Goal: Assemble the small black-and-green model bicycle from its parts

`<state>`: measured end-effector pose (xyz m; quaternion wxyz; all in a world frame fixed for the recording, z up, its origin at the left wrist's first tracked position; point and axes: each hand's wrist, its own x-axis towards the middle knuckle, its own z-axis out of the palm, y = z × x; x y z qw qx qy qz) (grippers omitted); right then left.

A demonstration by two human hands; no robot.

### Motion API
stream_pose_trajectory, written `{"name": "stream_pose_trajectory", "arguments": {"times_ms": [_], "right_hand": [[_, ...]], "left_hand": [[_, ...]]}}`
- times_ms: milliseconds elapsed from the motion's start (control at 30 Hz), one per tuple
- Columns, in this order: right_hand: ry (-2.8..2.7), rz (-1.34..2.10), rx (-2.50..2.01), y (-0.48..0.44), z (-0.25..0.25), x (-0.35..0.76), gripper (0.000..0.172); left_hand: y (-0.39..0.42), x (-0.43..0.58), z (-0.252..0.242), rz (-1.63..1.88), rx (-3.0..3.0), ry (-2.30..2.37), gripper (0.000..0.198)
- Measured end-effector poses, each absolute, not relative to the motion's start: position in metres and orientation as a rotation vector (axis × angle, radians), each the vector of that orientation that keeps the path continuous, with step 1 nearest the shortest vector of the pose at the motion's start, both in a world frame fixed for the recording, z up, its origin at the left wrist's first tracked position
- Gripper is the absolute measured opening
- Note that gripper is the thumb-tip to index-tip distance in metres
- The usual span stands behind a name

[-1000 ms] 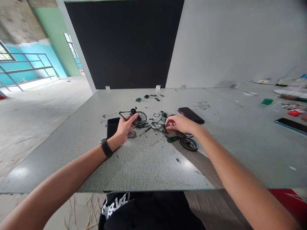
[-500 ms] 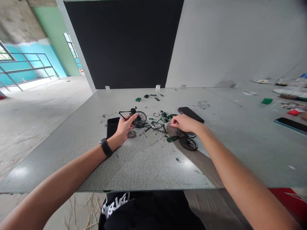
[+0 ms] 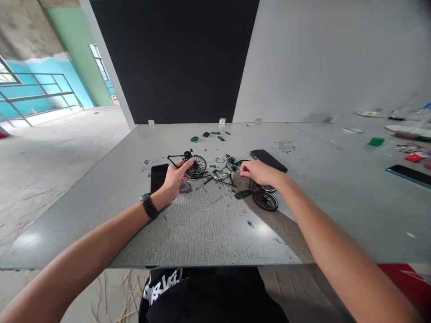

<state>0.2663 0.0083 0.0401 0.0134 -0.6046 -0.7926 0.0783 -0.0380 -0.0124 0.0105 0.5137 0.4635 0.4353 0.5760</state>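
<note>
My left hand (image 3: pixel 175 179), with a black watch on the wrist, is closed in a pinch on a black miniature bicycle frame with one spoked wheel (image 3: pixel 195 166), lifted a little off the grey table (image 3: pixel 202 229). My right hand (image 3: pixel 257 172) hovers with its fingers curled together over a heap of small green and silver bicycle parts (image 3: pixel 224 175); whether anything is in them is hidden. A loose black spoked wheel (image 3: pixel 266 200) with a green piece beside it lies under my right wrist.
A dark phone (image 3: pixel 158 176) lies beside my left hand, another phone (image 3: pixel 269 160) behind my right. Small green and black bits (image 3: pixel 208 134) sit near the far table edge. More clutter, a green box (image 3: pixel 375 141) and a phone (image 3: pixel 409 174) lie at far right.
My right hand has drawn back to the right from the heap of green parts, which now shows. My left hand has stayed on the black frame.
</note>
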Motion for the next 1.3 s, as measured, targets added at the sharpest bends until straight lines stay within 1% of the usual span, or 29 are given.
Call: {"name": "stream_pose_trajectory", "arguments": {"times_ms": [167,333,667,800,900,1100,1233,1300], "right_hand": [[-2.481,0.262,-1.828,0.007,0.041,0.265,0.012],[-2.469,0.282,-1.789,0.005,0.044,0.261,0.017],[-2.439,0.05,-1.82,0.009,0.04,0.265,0.016],[-2.343,0.016,-1.702,0.003,0.049,0.258,0.019],[-2.268,0.155,-1.487,-0.007,0.057,0.241,0.017],[-2.098,0.749,-1.186,-0.029,0.051,0.191,0.024],[-2.036,0.885,-1.088,-0.032,0.035,0.171,0.031],[-2.047,0.898,-1.1,-0.031,0.029,0.166,0.03]], "left_hand": [[-0.012,-0.038,0.009,1.376,1.103,1.046,0.045],[-0.011,-0.039,0.008,1.368,1.103,1.061,0.046],[-0.014,-0.038,0.013,1.348,1.059,1.008,0.045],[-0.018,-0.037,0.019,1.314,0.951,0.992,0.043],[-0.02,-0.036,0.024,1.318,0.889,1.0,0.039],[-0.02,-0.034,0.025,1.336,0.87,0.972,0.036],[-0.019,-0.034,0.022,1.33,0.885,0.948,0.036],[-0.019,-0.034,0.022,1.33,0.888,0.947,0.036]]}}
